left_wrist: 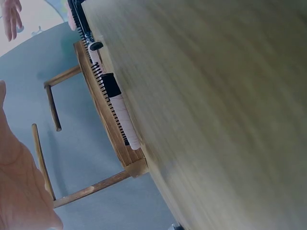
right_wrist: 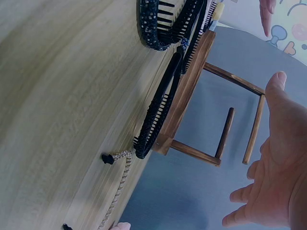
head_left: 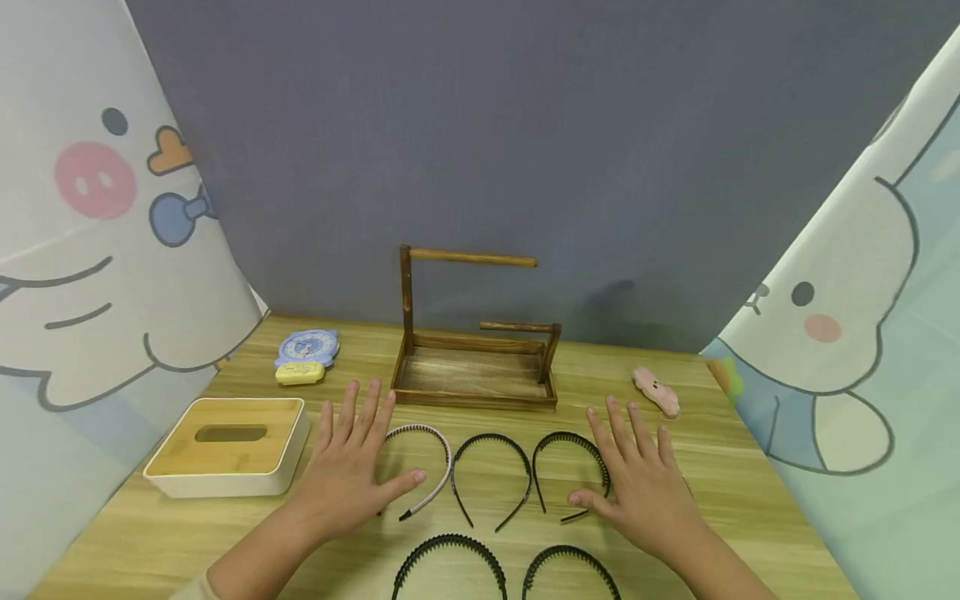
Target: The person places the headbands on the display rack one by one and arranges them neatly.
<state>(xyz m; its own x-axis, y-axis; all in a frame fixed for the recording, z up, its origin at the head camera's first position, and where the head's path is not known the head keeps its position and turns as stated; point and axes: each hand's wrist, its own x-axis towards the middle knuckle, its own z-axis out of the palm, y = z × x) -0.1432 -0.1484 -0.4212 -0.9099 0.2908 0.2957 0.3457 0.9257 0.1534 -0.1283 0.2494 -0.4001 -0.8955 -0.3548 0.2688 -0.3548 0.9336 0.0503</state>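
Observation:
My left hand [head_left: 351, 477], fingers straight and spread, is held over the table beside a pale pink headband [head_left: 448, 457], partly covering it. The right hand [head_left: 647, 492] is spread likewise, beside a black toothed headband [head_left: 572, 436], overlapping its edge in the head view. Neither hand holds anything. Between them lies another black headband [head_left: 491, 437]. Nearer the front edge are two more black headbands, one left [head_left: 450, 539] and one right [head_left: 570, 550]. In the right wrist view, a beige braided headband [right_wrist: 120, 184] shows, mostly hidden by the right hand in the head view.
Behind the headbands stands a wooden rack [head_left: 472, 398] with a tray base and two horizontal bars. A white tissue box [head_left: 225, 486] with a wooden lid sits left. Near it are a blue clock-like item [head_left: 309, 343] and a yellow item [head_left: 300, 372]. A pink item [head_left: 656, 392] lies right.

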